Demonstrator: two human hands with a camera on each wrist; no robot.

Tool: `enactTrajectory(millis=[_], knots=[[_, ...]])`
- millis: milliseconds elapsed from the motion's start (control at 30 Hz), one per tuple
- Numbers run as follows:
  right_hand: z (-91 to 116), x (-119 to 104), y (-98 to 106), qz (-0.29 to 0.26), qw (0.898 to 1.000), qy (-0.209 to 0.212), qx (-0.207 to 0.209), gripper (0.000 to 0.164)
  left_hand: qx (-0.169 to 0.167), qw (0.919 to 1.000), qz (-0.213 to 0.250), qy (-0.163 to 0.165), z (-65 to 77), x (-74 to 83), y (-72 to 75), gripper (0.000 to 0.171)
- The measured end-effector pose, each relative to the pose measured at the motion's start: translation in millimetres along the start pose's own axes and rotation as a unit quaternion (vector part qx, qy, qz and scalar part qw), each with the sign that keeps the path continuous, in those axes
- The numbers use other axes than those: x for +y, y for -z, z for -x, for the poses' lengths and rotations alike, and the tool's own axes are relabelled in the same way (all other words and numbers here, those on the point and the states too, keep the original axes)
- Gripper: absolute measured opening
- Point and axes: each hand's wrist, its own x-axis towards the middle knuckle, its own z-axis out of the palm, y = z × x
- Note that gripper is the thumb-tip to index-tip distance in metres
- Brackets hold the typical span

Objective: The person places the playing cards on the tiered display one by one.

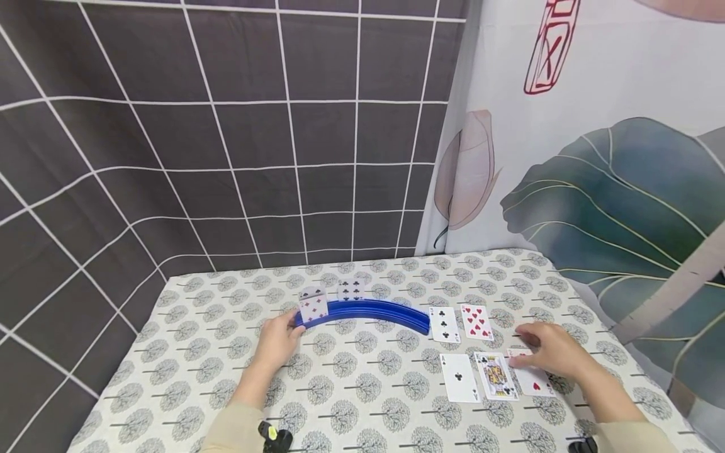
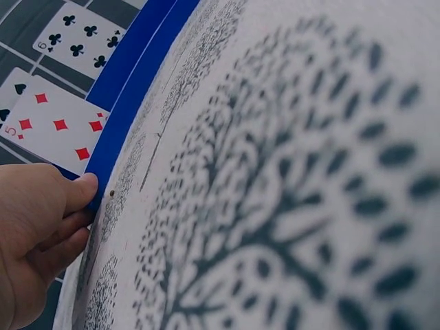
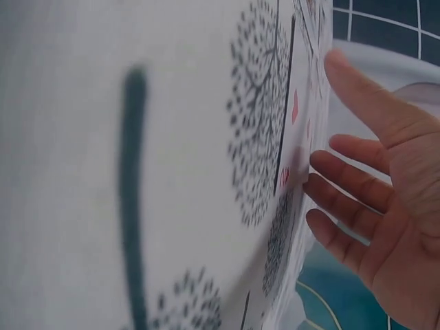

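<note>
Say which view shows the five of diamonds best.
The left wrist view: there the five of diamonds looks large, its corner number readable. The head view shows it small, upright at the left end of the blue rack; the right wrist view doesn't show it.

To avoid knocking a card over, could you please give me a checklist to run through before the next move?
1. Left hand steadying the blue rack: ok, grips its end.
2. Five of diamonds standing in the rack: ok.
3. Six of clubs standing there: ok.
4. Right hand gripping a card: not ok, its fingers hold nothing.
5. Right hand touching the nearest heart card: cannot tell.
</note>
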Motion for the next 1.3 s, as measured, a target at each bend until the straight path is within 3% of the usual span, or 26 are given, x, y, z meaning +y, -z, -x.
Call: enactTrajectory(millis=[500,667,800,1033,1300], knots=[[5.9,8.3,2.6,-0.027,0.998,0.0,-0.056,0.073,-0.001,1.0,0.003,0.004,1.4,-2.3,-0.8,0.05],[5.7,6.2,4.4,-0.039,0.996,-0.025,-0.077,0.06,0.003,1.0,-0.001,0.0,1.0,-2.7,-1.4,0.049],[5.7,3.8,6.9,-0.037,0.996,-0.031,-0.076,0.047,0.005,1.0,-0.002,-0.002,1.2,-1.9,-1.2,0.05],[5.8,4.3,9.0,-0.014,0.998,-0.03,-0.06,0.047,0.005,1.0,0.003,0.004,1.8,1.5,0.5,0.049],[2.0,6.9,12.8,-0.026,0.999,-0.031,-0.023,0.046,0.004,1.0,0.003,0.004,1.0,1.2,-0.4,0.05]])
